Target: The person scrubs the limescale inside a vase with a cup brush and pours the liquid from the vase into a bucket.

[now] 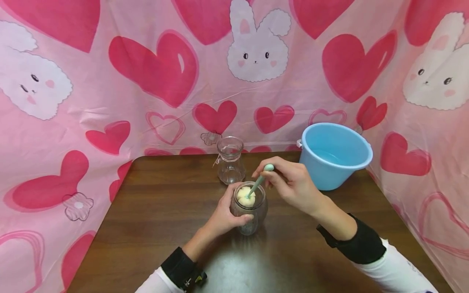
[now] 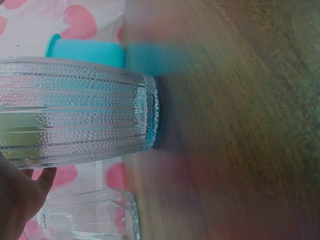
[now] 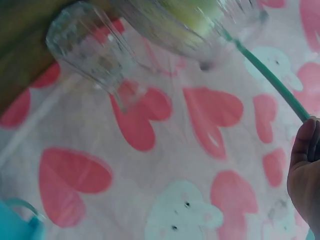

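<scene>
A ribbed glass jar (image 1: 249, 211), standing upright near the middle of the brown wooden surface (image 1: 154, 211), is steadied from its left side by the left hand (image 1: 225, 217), whose fingers and thumb are curled round its wall so that it cannot slide or tip. A pale yellow sponge head (image 1: 244, 194) fills the jar's mouth, and the mint-green handle of the brush (image 1: 261, 178) is pinched near its top end by the right hand (image 1: 293, 185), held slanted above the rim so the head can be worked inside. Just behind the jar, an empty glass carafe (image 1: 231, 160) with a small tag is seen standing apart. A light blue plastic bucket (image 1: 335, 156) is set at the far right of the surface, within reach. Pink heart-and-bunny cloth (image 1: 165, 69) is hung all around.
</scene>
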Available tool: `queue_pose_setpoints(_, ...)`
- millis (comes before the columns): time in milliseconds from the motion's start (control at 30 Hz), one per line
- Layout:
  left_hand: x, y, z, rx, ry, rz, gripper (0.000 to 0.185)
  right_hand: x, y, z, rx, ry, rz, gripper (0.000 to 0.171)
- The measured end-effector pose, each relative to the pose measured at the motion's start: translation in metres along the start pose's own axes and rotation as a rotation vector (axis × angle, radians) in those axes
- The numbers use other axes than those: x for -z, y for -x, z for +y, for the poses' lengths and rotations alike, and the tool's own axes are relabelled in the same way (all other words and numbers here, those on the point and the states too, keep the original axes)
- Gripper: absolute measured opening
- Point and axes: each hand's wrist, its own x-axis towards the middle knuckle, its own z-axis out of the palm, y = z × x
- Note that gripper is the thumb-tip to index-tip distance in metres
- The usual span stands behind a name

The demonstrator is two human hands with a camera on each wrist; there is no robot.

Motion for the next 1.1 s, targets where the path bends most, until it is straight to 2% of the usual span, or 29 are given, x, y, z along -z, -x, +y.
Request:
queue_pose_setpoints(100, 0.000, 0.000, 0.000, 0.003, 0.001, -0.011, 0.085, -0.007, 0.006, 0.006, -0.034, 0.012, -0.042, 0.014)
queue_pose_setpoints(200, 0.000, 0.000, -0.001, 0.015, 0.009, -0.018, 0.086, -0.013, 0.012, 0.013, -0.064, 0.025, -0.086, 0.027)
queue_pose_setpoints(267, 0.000, 0.000, -0.001, 0.019, 0.010, -0.020, 0.086, -0.013, 0.013, 0.014, -0.063, 0.025, -0.093, 0.028)
queue_pose_setpoints(433, 0.000, 0.000, -0.001, 0.012, 0.006, -0.012, 0.087, -0.003, 0.006, 0.003, -0.036, -0.012, -0.041, 0.016)
queue_pose_setpoints(633, -0.001, 0.000, 0.001, 0.023, 0.006, -0.011, 0.086, 0.000, 0.004, -0.003, -0.043, -0.063, -0.020, 0.012)
queue_pose_setpoints(800, -0.002, 0.000, 0.000, 0.017, 0.038, -0.020, 0.085, -0.013, 0.016, 0.008, -0.084, -0.037, -0.066, 0.025)
queue_pose_setpoints(900, -0.002, 0.000, -0.001, 0.003, 0.046, -0.019, 0.085, -0.014, 0.020, 0.010, -0.099, -0.030, -0.080, 0.027)
queue_pose_setpoints(1100, -0.001, 0.000, 0.000, 0.015, 0.034, -0.015, 0.086, -0.002, 0.008, -0.002, -0.093, -0.104, 0.000, 0.011)
